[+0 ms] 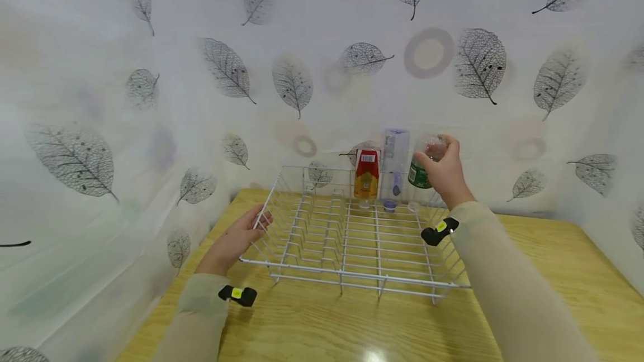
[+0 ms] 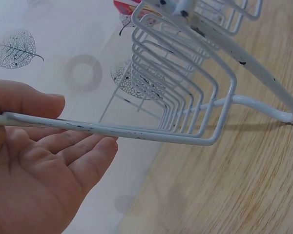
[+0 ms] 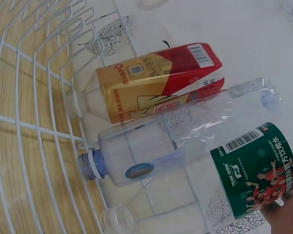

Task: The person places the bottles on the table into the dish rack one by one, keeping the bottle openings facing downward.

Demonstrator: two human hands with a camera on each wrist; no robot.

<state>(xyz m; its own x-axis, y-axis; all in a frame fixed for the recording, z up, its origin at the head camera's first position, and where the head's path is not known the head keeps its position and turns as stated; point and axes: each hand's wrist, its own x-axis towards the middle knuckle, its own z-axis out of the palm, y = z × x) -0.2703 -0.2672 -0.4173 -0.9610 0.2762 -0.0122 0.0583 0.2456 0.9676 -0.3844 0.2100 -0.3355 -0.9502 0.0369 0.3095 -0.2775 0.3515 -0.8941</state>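
Observation:
A white wire dish rack stands on the table. My left hand is at its left side, its rim wire passing between thumb and fingers; the left wrist view shows those fingers fairly straight. At the rack's back right my right hand grips the base end of a clear plastic bottle with a green label, neck down. Beside it, also upside down, stand a clear bottle with a blue cap and a bottle with a red and gold label, both along the rack's back side.
The wood-grain table extends in front of the rack and to its right. A pale wall covering with leaf prints rises behind and at the left. Prongs line the rack's left half.

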